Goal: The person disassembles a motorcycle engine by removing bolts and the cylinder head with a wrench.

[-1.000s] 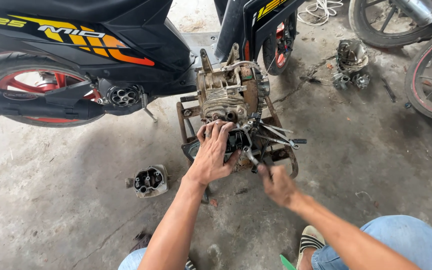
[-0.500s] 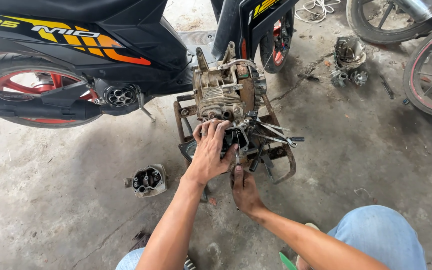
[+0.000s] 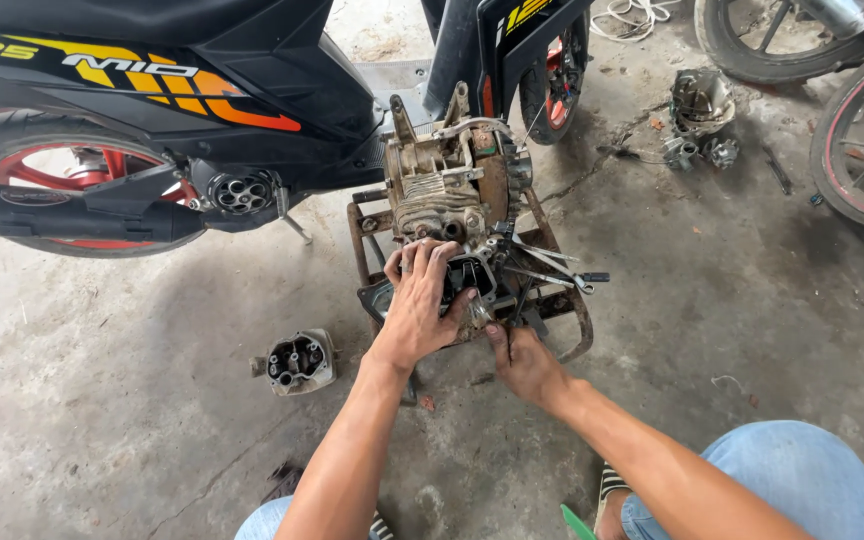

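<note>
Pressing on the engine block [image 3: 449,190] at frame centre, the left hand [image 3: 420,305] lies open-fingered; the right hand [image 3: 524,362], just below, pinches a part underneath it.

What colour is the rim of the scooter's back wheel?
Red, behind the black exhaust pipe; the rim shows in the head view, the only one.

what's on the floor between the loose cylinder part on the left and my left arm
Nothing: in the head view, only bare stained concrete floor lies between the cylinder part and the left forearm.
</note>
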